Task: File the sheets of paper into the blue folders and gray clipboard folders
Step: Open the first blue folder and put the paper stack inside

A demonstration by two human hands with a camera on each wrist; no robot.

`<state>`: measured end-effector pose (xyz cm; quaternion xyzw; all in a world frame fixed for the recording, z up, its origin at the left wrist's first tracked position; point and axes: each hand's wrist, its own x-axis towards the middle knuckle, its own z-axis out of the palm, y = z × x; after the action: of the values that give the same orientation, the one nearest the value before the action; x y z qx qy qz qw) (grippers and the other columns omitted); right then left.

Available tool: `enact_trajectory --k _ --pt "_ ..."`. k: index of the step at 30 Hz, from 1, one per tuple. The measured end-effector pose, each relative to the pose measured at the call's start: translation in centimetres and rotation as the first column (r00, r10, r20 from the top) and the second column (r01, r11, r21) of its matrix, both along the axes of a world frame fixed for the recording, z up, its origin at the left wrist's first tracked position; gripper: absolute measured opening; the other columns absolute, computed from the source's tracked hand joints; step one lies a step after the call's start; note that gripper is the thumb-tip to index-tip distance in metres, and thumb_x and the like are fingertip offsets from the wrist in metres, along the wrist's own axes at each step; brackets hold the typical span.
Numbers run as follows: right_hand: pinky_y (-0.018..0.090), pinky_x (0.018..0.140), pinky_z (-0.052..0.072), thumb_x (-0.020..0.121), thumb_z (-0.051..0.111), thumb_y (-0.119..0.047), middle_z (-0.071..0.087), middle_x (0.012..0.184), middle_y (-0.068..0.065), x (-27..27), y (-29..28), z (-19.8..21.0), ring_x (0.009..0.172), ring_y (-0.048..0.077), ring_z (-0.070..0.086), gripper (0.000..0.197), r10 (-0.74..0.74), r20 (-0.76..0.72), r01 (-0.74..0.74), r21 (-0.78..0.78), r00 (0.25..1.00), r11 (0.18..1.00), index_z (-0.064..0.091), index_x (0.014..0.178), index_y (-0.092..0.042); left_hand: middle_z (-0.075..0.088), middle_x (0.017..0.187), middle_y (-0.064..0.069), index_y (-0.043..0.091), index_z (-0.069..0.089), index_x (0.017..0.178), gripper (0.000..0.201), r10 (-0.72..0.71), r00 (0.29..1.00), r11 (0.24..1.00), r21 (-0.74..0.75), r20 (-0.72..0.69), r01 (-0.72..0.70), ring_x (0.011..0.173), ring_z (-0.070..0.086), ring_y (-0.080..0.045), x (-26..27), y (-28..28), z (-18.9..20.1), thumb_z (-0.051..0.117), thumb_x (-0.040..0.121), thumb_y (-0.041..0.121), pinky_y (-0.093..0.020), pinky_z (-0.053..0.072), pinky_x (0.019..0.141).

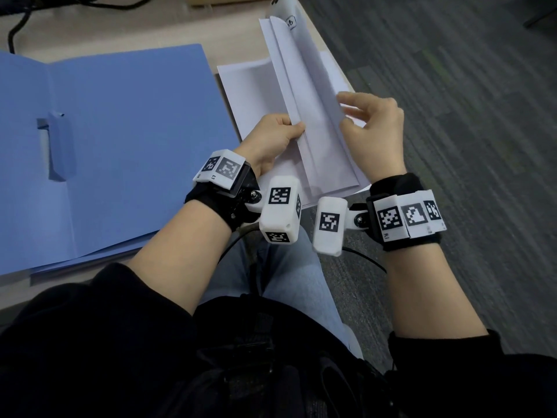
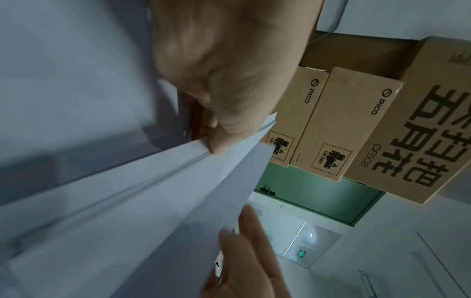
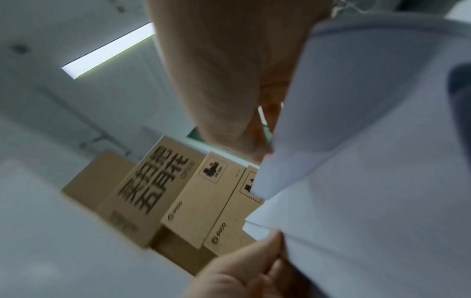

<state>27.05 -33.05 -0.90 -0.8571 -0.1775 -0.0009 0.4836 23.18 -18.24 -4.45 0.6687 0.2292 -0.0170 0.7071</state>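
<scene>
Head view: your left hand (image 1: 275, 135) pinches a raised sheaf of white paper sheets (image 1: 304, 116) at its left edge, thumb on top. Your right hand (image 1: 372, 128) meets the sheaf's right edge with fingers loosely curled, thumb and fingertips apparently pinching the upper sheets. The sheaf is held over the right end of the pale tabletop (image 1: 90, 28), above a flat pile of white sheets (image 1: 244, 95) lying there.

The open light-blue plastic folder (image 1: 120, 146) lies spread on the tabletop to the left, its inner faces bare and its blue clip (image 1: 58, 149) holding nothing. Judged from this, filing has barely begun: no sheet sits in this folder, and the gray clipboard folders are not in view.

Left wrist view: your thumb lies along stepped sheet edges, showing that the sheaf is several sheets thick. Brown cardboard boxes (image 2: 341, 125) stand behind, unseen from the head.

Right wrist view: blurred, yet it shows the upper sheets bowing away from the lower ones, which suggests you are separating a portion.
</scene>
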Motion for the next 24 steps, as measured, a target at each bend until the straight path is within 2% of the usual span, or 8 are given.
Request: enact_trajectory --k 2,4,7,11,15,19,21,24 --pt "0.032 0.111 0.037 0.083 0.048 0.001 0.056 0.135 0.01 0.2 -0.3 0.0 0.123 0.019 0.055 0.037 -0.033 0.113 0.052 -0.171 0.993 0.984 0.066 0.114 -0.004 0.063 0.069 -0.002 0.01 0.058 0.071 0.025 -0.009 1.0 1.0 0.013 -0.006 0.009 0.07 0.057 -0.015 -0.1 0.0 0.0 0.051 0.095 0.009 -0.022 0.047 0.076" --pt "0.041 0.118 0.024 0.086 0.055 -0.009 0.055 0.136 0.013 0.1 0.0 -0.2 0.126 0.021 0.052 0.03 0.031 0.148 0.006 -0.244 0.989 0.97 0.067 0.112 -0.002 0.062 0.065 -0.001 0.011 0.056 0.069 0.027 -0.012 1.0 1.0 0.003 0.0 0.012 0.068 0.058 -0.015 -0.3 0.0 0.2 0.051 0.095 0.009 -0.022 0.047 0.076" --pt "0.036 0.102 0.045 0.08 0.071 -0.026 0.063 0.126 0.009 -0.5 0.9 -0.6 0.119 0.019 0.057 0.042 0.144 -0.006 -0.142 -0.223 0.99 0.964 0.066 0.115 -0.006 0.059 0.048 0.007 0.011 0.053 0.065 0.032 -0.015 1.0 1.0 -0.024 0.017 0.015 0.049 0.057 -0.005 -0.4 0.0 0.5 0.048 0.097 0.009 -0.016 0.048 0.054" --pt "0.037 0.096 0.049 0.069 0.08 -0.032 0.065 0.122 0.003 -0.8 1.1 -1.0 0.115 0.017 0.058 0.053 0.125 -0.013 -0.125 -0.216 0.992 0.968 0.065 0.116 -0.011 0.048 0.064 -0.001 0.013 0.051 0.067 0.029 -0.07 0.997 0.997 0.019 0.038 0.07 0.058 0.045 -0.011 -0.6 0.2 0.4 0.052 0.096 0.018 -0.022 0.042 0.06" --pt "0.035 0.095 0.051 0.066 0.084 -0.032 0.066 0.12 0.002 -0.7 1.1 -0.8 0.111 0.015 0.061 0.06 0.073 -0.056 -0.08 -0.139 0.996 0.987 0.064 0.119 -0.011 0.045 0.064 -0.001 0.014 0.05 0.068 0.029 -0.082 0.996 0.997 0.019 0.038 0.081 0.054 0.044 -0.008 -0.6 0.2 0.6 0.053 0.096 0.021 -0.015 0.041 0.054" --pt "0.035 0.094 0.052 0.066 0.084 -0.031 0.066 0.12 0.002 -0.8 1.0 -0.7 0.112 0.015 0.061 0.06 0.055 -0.087 -0.065 -0.112 0.995 0.992 0.064 0.119 -0.012 0.049 0.057 0.004 0.014 0.052 0.066 0.029 -0.058 0.997 0.998 0.005 0.049 0.057 0.054 0.045 -0.008 -0.6 0.2 0.4 0.057 0.094 0.021 -0.018 0.041 0.057" --pt "0.036 0.094 0.052 0.066 0.084 -0.032 0.065 0.121 0.002 -1.0 1.0 -0.7 0.113 0.014 0.06 0.061 0.049 -0.099 -0.06 -0.105 0.994 0.993 0.063 0.12 -0.012 0.054 0.063 0.006 0.011 0.059 0.085 0.009 0.002 0.998 0.999 -0.043 0.059 0.001 0.058 0.05 -0.006 -0.5 -0.1 0.5 0.059 0.092 0.017 -0.018 0.043 0.06" --pt "0.036 0.095 0.051 0.066 0.084 -0.032 0.065 0.122 0.001 -1.2 0.9 -0.8 0.113 0.013 0.06 0.062 0.041 -0.112 -0.051 -0.087 0.993 0.995 0.063 0.12 -0.012 0.061 0.089 0.002 0.008 0.038 0.125 0.047 0.151 0.984 0.987 -0.068 0.097 -0.145 0.076 0.06 -0.007 -0.5 -0.5 0.2 0.064 0.086 0.006 -0.016 0.051 0.065"
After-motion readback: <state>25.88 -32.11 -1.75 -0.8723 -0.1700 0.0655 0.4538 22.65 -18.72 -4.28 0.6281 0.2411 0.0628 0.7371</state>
